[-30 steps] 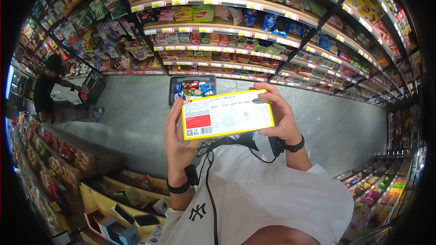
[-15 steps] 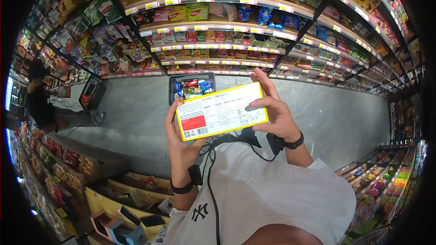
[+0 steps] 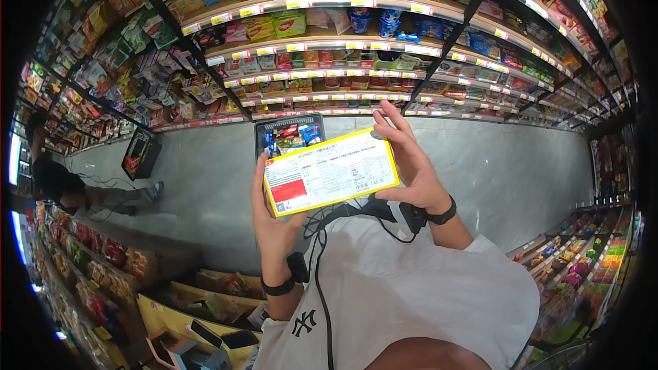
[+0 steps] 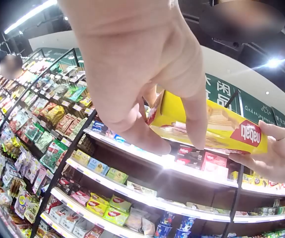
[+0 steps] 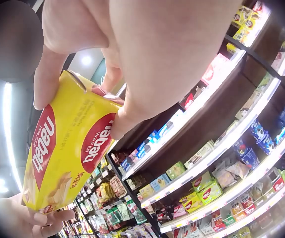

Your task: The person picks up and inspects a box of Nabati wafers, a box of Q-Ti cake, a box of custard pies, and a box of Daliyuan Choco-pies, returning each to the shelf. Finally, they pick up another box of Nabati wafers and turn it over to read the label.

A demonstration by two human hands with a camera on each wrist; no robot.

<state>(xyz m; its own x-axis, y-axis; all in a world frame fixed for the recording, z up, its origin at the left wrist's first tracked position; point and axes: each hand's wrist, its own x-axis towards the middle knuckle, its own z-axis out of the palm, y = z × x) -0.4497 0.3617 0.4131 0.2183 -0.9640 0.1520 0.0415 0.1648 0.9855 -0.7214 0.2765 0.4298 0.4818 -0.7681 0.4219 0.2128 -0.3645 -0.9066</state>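
Note:
A yellow-edged box (image 3: 332,170) is held up in front of the chest in the head view, its white printed back facing the camera. My left hand (image 3: 274,223) grips its left end, thumb along the lower edge. At the other end my right hand (image 3: 418,171) pinches the box between thumb and fingers, with some fingers raised. The left wrist view shows the yellow box (image 4: 209,124) under the left hand (image 4: 147,74). In the right wrist view the box (image 5: 68,144) shows red logos, with the right hand (image 5: 127,54) around its near end.
Beyond the box a dark basket (image 3: 258,138) with several colourful packets stands on the grey floor (image 3: 507,171). Stocked shelves (image 3: 308,46) curve across the back. A person (image 3: 62,181) is low at the left, near another dark basket (image 3: 142,154). Yellow bins (image 3: 164,315) stand at the lower left.
The box has shifted slightly left and tilted, its right end higher. My right hand's fingers have moved on that end. The person at the left has moved further toward the edge of view.

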